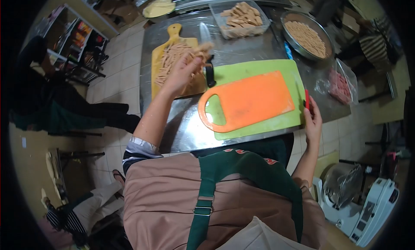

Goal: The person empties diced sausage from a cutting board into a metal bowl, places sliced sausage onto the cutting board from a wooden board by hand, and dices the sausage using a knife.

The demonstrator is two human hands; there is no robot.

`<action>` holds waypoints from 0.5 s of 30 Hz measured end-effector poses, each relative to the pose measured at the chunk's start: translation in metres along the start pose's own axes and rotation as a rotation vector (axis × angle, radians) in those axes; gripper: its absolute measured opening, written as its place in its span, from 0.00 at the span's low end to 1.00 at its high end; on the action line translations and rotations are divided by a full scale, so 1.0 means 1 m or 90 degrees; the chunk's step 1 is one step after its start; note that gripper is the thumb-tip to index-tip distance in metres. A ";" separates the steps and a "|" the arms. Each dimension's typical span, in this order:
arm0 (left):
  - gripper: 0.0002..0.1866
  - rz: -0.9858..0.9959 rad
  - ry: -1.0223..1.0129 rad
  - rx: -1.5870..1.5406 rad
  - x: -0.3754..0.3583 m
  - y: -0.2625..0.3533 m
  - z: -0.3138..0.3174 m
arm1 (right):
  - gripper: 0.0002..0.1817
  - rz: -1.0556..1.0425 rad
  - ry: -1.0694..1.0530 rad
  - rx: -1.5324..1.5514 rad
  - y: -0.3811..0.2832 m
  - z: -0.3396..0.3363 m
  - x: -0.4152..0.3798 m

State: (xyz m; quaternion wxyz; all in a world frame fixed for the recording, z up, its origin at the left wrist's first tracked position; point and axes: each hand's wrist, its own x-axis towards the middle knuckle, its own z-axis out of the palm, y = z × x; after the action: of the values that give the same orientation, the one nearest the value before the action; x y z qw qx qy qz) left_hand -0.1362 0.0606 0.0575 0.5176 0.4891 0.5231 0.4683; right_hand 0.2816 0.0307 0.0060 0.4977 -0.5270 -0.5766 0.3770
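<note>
My left hand [186, 73] is closed around a bunch of pale brown strips [204, 49], raised over the right side of a yellow wooden cutting board [174, 31]. More strips [173, 55] lie heaped on that board. Beside it, a knife with a black handle [210, 73] rests with its blade [205, 33] pointing away from me. At the right edge of a green cutting board [255, 68], my right hand [314, 120] grips a slim red-handled tool [307, 98] whose working end I cannot make out. An orange cutting board [250, 103] lies on the green one.
On the metal table [186, 129] are a plastic tub [220, 29] of pale brown pieces, a steel bowl [329, 49] of small pieces and a bag of pink pieces [340, 85]. A mixer [346, 189] stands at right. Other people are to the left and right.
</note>
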 end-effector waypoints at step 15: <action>0.19 0.238 -0.063 0.778 -0.011 -0.031 0.148 | 0.23 0.210 -0.170 0.021 -0.025 0.029 -0.032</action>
State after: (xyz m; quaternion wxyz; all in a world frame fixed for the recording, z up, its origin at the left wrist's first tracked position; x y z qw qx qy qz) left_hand 0.0107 0.0444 0.0233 0.0784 0.7999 0.5771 0.1452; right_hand 0.2456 -0.0020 0.0178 0.3567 -0.5515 -0.5374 0.5291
